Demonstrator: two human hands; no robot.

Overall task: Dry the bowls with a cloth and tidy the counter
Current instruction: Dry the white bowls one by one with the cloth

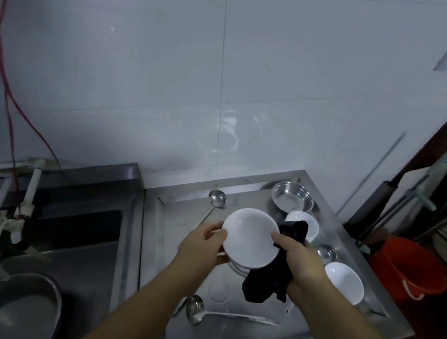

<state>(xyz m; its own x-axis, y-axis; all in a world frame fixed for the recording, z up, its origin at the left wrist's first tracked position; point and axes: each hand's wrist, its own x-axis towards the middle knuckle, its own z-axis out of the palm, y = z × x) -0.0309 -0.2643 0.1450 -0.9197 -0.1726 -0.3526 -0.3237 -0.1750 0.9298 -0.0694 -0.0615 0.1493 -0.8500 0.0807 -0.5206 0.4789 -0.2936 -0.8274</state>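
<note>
Bowl was held up over the counter, left hand pinching its rim, right hand clutching the cloth against it. Wet rim, thin grip, so it could slip onto the stack underneath.

three white bowls are counted: one at the centre, one at 1 o'clock, one at 4 o'clock. one steel bowl, three ladles, one dark cloth, one steel basin and one orange bucket are counted.
</note>
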